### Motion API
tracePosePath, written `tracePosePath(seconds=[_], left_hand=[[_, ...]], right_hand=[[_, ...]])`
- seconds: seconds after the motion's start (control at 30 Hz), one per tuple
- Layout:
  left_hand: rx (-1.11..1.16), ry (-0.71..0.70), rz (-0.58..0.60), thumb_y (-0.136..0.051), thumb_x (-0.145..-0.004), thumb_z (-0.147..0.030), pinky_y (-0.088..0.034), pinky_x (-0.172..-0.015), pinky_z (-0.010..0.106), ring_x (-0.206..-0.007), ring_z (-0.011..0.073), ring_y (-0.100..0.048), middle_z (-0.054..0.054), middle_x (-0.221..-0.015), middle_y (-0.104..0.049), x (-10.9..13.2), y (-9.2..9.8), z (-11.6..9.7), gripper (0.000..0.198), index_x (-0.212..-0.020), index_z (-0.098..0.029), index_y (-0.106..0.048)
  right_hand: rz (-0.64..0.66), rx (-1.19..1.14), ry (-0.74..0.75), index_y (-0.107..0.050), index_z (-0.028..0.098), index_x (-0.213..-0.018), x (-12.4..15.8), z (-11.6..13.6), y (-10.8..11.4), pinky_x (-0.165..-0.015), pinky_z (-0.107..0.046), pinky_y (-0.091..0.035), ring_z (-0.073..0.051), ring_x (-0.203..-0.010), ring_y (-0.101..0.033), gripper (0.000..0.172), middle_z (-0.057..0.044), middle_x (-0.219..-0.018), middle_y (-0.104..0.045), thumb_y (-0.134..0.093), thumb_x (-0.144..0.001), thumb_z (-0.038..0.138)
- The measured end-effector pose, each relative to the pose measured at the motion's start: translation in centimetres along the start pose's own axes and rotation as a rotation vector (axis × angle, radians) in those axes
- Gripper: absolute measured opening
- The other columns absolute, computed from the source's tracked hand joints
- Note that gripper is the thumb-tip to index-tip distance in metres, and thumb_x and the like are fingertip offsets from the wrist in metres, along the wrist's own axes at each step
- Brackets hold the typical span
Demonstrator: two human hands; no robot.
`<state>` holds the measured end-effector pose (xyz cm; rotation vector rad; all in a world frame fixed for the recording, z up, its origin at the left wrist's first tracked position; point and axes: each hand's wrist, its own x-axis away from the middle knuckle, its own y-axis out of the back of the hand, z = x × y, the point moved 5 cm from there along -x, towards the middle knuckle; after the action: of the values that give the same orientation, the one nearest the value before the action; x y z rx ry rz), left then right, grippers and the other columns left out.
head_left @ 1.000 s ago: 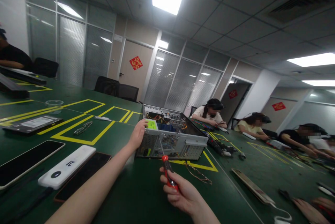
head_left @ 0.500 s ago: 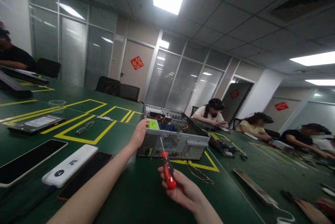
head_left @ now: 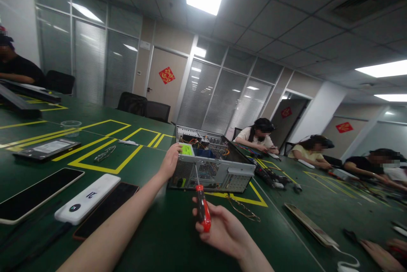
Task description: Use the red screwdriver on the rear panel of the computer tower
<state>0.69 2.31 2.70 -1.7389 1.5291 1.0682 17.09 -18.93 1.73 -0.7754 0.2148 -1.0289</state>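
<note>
An opened computer case [head_left: 237, 181] lies on the green table, its cables and inner parts showing from above. My left hand [head_left: 170, 162] grips the near left corner of the case, beside a power supply with a bright yellow-green label [head_left: 186, 149]. In my right hand [head_left: 219, 225] is a red and black screwdriver [head_left: 203, 210], held by its handle. The shaft points up and away from me, its tip at the perforated near panel of the case; whether it sits in a screw is too small to tell.
To the left lie a hard drive [head_left: 47, 149], a phone [head_left: 38, 193], a white power bank [head_left: 88, 198] and a dark phone [head_left: 106, 208]. Thin wires [head_left: 243, 210] rest by the case. Dark cables [head_left: 273, 176] and another phone [head_left: 310, 224] are to the right. Co-workers sit around the table.
My right hand has turned the screwdriver handle slightly, so more of its black side shows. The left hand stays on the case, which has not moved.
</note>
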Motion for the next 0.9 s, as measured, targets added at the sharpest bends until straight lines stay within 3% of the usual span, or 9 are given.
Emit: tracePosePath(seconds=[0.13, 0.3, 0.47, 0.63, 0.77, 0.9], left_hand=[[-0.001, -0.008, -0.002, -0.027, -0.104, -0.048, -0.043, -0.116, 0.048, -0.13, 0.0257, -0.057, 0.012, -0.121, -0.069, 0.0, 0.0, 0.0, 0.046, -0.1, -0.02, -0.064], [0.001, 0.0, -0.011, -0.027, -0.104, -0.05, -0.043, -0.116, 0.049, -0.131, 0.026, -0.056, 0.012, -0.122, -0.068, 0.1, -0.1, 0.3, 0.047, -0.101, -0.02, -0.064], [0.001, 0.004, -0.007, -0.026, -0.104, -0.05, -0.042, -0.117, 0.05, -0.13, 0.0258, -0.056, 0.012, -0.122, -0.068, 0.1, -0.2, 0.3, 0.047, -0.1, -0.021, -0.064], [-0.008, -0.003, 0.008, -0.026, -0.104, -0.051, -0.043, -0.117, 0.049, -0.13, 0.0255, -0.057, 0.012, -0.121, -0.069, 0.0, 0.0, -0.1, 0.048, -0.1, -0.021, -0.064], [-0.015, -0.005, 0.006, -0.025, -0.104, -0.052, -0.043, -0.116, 0.05, -0.13, 0.0261, -0.056, 0.012, -0.121, -0.069, -0.1, 0.1, -0.3, 0.05, -0.1, -0.021, -0.064], [-0.014, -0.012, 0.017, -0.024, -0.104, -0.051, -0.042, -0.117, 0.049, -0.13, 0.025, -0.056, 0.011, -0.121, -0.069, -0.1, 0.1, -0.5, 0.051, -0.1, -0.021, -0.064]], right_hand=[[0.018, 0.085, 0.031, -0.056, 0.019, -0.127, -0.3, 0.0, 0.3, -0.071, -0.024, -0.051, -0.021, -0.091, -0.074, 0.06, -0.011, -0.117, -0.071, -0.084, -0.074, 0.022], [0.044, 0.143, 0.041, -0.052, 0.018, -0.131, -0.4, 0.0, 1.4, -0.067, -0.021, -0.052, -0.017, -0.084, -0.074, 0.064, -0.008, -0.107, -0.071, -0.084, -0.077, 0.029], [0.116, 0.271, -0.063, -0.05, 0.021, -0.129, -0.5, -1.1, 1.8, -0.06, -0.023, -0.052, -0.021, -0.08, -0.075, 0.066, -0.006, -0.106, -0.069, -0.079, -0.07, 0.022], [0.128, 0.316, -0.194, -0.048, 0.022, -0.108, -2.4, -4.3, 3.4, -0.051, -0.021, -0.042, -0.021, -0.07, -0.072, 0.049, -0.002, -0.092, -0.066, -0.066, -0.064, 0.03], [-0.02, 0.415, -0.197, -0.045, 0.022, -0.103, -4.6, -6.3, 4.9, -0.045, -0.019, -0.031, -0.013, -0.053, -0.06, 0.042, 0.001, -0.078, -0.062, -0.061, -0.071, 0.043], [-0.11, 0.442, -0.184, -0.047, 0.021, -0.105, -5.9, -7.0, 5.0, -0.042, -0.019, -0.019, -0.011, -0.042, -0.05, 0.037, 0.003, -0.069, -0.059, -0.054, -0.075, 0.041]])
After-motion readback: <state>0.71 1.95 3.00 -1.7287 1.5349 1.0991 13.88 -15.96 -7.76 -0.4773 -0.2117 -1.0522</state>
